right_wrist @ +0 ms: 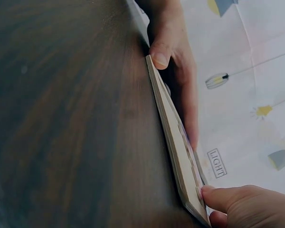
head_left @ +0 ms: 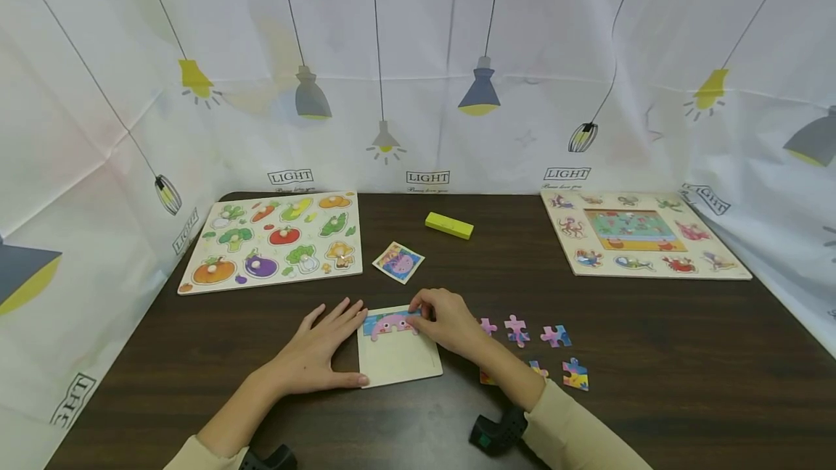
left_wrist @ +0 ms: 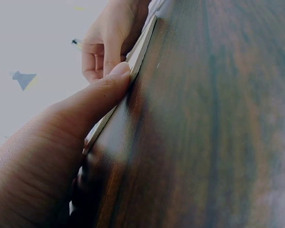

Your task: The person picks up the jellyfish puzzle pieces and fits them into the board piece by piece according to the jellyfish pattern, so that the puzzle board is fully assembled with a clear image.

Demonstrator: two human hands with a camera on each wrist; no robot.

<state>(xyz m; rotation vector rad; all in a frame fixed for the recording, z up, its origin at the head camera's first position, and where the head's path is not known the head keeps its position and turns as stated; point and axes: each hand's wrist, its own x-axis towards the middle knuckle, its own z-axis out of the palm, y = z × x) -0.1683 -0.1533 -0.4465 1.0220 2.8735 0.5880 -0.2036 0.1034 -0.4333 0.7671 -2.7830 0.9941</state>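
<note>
A small pale puzzle board [head_left: 400, 365] lies on the table, with joined pieces of a pink cartoon picture [head_left: 390, 323] along its top. My left hand [head_left: 316, 354] spreads its fingers along the board's left side, its thumb touching the lower left corner. At the top right corner, my right hand [head_left: 447, 319] has curled fingers and pinches a puzzle piece, mostly hidden by the fingers. In the right wrist view, the right thumb [right_wrist: 223, 197] presses at the board's edge. Loose jigsaw pieces [head_left: 517, 330] lie right of the board, some partly behind the right forearm.
A small picture card [head_left: 398, 262] and a yellow block [head_left: 449, 225] lie beyond the board. A vegetable peg puzzle [head_left: 222, 238] stands back left, a sea-animal puzzle [head_left: 562, 227] back right. A printed white curtain [head_left: 418, 35] borders the dark table [head_left: 653, 354].
</note>
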